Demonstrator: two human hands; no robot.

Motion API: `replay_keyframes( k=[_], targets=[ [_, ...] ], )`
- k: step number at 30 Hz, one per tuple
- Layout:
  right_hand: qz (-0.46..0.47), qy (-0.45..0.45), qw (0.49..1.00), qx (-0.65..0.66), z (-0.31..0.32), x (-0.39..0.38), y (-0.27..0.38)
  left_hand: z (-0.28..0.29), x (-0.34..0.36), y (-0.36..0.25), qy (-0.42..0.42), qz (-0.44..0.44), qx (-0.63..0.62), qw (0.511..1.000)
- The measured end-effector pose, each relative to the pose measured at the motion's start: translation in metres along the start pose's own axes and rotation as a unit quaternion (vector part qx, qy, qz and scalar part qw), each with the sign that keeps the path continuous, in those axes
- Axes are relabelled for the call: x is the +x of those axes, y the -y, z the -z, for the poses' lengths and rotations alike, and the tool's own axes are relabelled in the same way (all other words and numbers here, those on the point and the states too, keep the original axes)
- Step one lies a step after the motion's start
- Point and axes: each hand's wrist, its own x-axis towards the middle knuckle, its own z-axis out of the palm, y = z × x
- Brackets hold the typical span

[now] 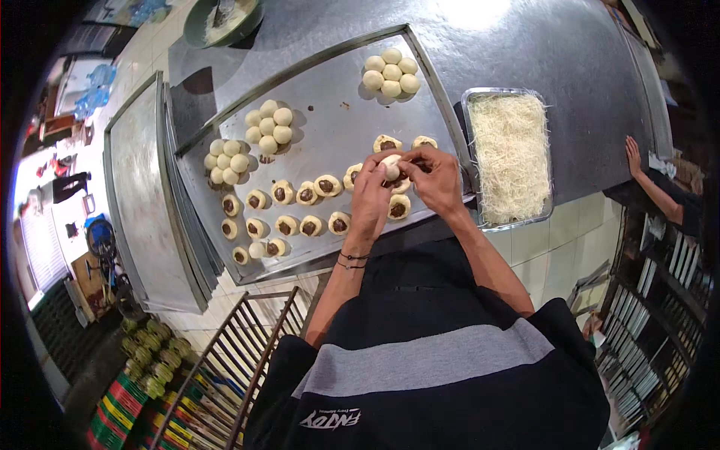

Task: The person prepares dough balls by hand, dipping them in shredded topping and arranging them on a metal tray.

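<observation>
Between the fingers of both my hands is a pale dough ball (391,166), held over the right part of a large metal baking tray (330,90). My left hand (370,187) is closed around its left side, and my right hand (433,180) pinches it from the right. Beneath and around them lie flattened dough rounds with dark brown filling (339,222), set in rows along the tray's near side; my hands partly hide some. Farther back on the tray sit three clusters of smooth dough balls (391,73). One loose ball (256,250) rests among the filled rounds at the near left.
Right of the baking tray stands a foil-like tray of shredded pale topping (510,157). A green bowl (223,22) is at the back left. Stacked metal trays (142,195) stand at the left, a slatted metal rack (225,367) below. Another person's hand (634,156) touches the table's right side.
</observation>
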Motion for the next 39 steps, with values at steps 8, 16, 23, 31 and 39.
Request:
replay_keyframes(
  k=[8, 16, 23, 31, 39],
  targets=[
    [0.036, -0.071, 0.951, -0.300, 0.027, 0.047, -0.061, 0.016, 0.068, -0.016, 0.032, -0.210, 0.515, 0.830],
    [-0.115, 0.040, 0.990, -0.076, 0.031, -0.006, -0.001, 0.037, 0.110, -0.017, 0.160, -0.285, 0.748, 0.577],
    [-0.053, -0.048, 0.997, 0.036, 0.049, -0.010, -0.003, 0.002, 0.074, -0.007, 0.177, 0.283, 0.100, 0.937],
    [0.139, -0.100, 0.872, -0.458, 0.035, 0.052, -0.047, 0.013, 0.083, 0.003, 0.024, 0.210, -0.077, 0.974],
    [0.017, -0.100, 0.993, 0.062, 0.058, 0.016, -0.012, -0.001, 0.071, 0.012, -0.011, 0.190, -0.064, 0.980]
  ],
)
